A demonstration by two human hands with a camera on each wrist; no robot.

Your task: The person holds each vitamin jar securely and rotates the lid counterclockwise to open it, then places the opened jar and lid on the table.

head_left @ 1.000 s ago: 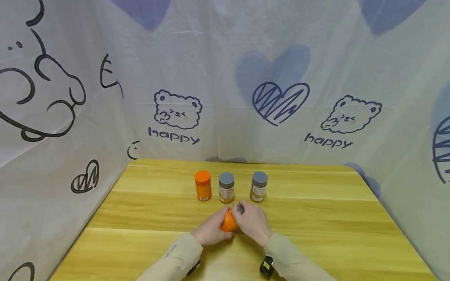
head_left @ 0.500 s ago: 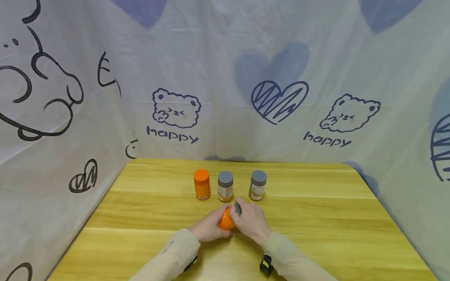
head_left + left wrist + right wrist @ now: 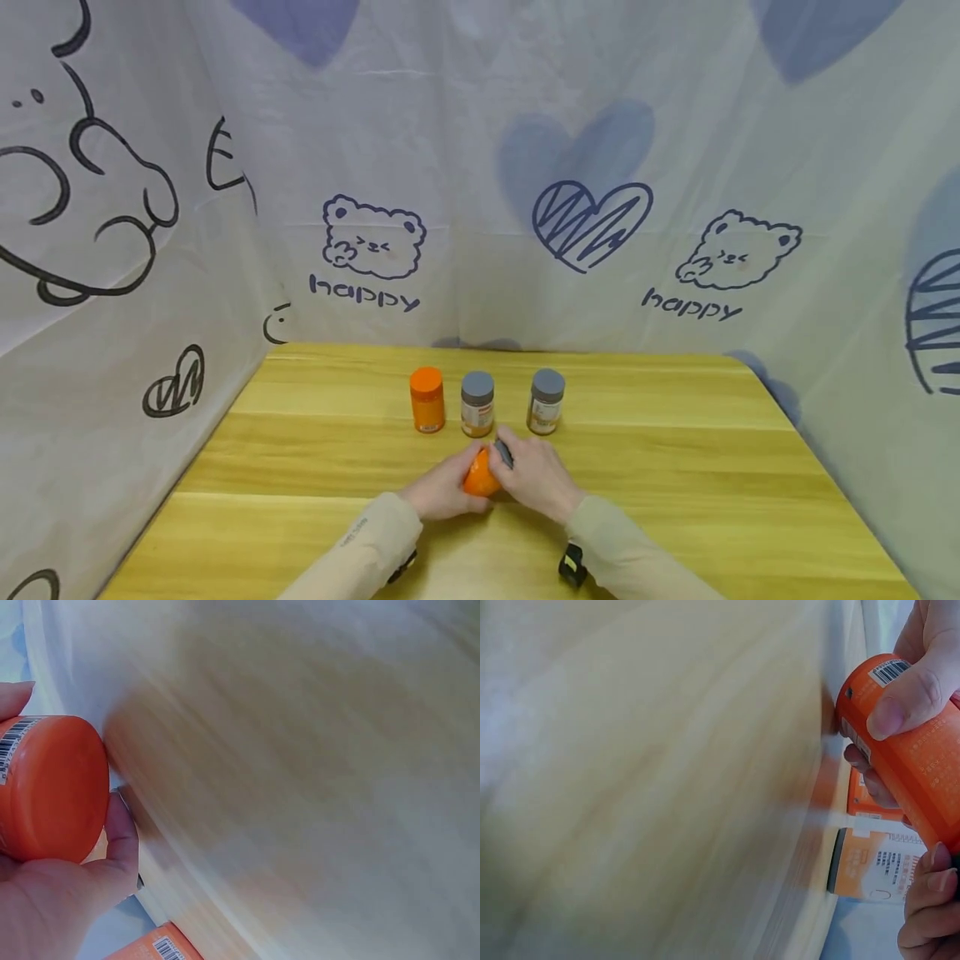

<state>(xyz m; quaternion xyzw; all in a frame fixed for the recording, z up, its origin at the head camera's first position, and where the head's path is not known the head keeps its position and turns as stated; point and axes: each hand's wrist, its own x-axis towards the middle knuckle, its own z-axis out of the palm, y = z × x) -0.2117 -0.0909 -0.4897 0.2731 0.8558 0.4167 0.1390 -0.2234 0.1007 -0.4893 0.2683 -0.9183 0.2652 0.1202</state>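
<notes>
So, the bottle is tilted in the lower middle of the frame, left hand clamped round it, right hand gripping the grey cap. Cap looks on, so I'd guess this one's mid-job; can't tell if it's loose. Higher up, the orange jar, middle jar and right jar stand lidded, untouched.

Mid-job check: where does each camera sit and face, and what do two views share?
Head: worn on the head, facing forward and down at the table and held jar; left hand, right hand and both sleeves show.
Left wrist: on that wrist, facing the jar's base; part of the left hand shows.
Right wrist: on that wrist, facing the jar's side; parts of both hands show.
Both wrist views share the jar.
</notes>
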